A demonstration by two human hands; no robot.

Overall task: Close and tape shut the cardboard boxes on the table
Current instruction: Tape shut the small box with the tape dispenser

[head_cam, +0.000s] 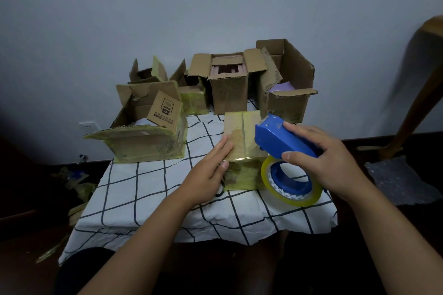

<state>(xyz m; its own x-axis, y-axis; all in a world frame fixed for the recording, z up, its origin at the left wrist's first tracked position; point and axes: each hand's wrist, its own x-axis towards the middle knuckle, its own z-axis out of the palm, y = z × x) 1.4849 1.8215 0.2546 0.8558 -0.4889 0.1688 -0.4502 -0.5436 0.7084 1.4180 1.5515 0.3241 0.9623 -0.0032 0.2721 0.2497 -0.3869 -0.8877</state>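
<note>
Right hand [318,158] grips blue tape dispenser [282,141], frame centre-right | left hand [211,170] flat, fingers straight, on closed box [242,132] | open boxes [141,127] behind on desk [148,189]

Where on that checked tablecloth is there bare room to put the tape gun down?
Bare cloth lies at the near left, between the left forearm, the table's front edge and the big open box. The back row of open boxes is crowded; the small closed box fills the middle.
</note>
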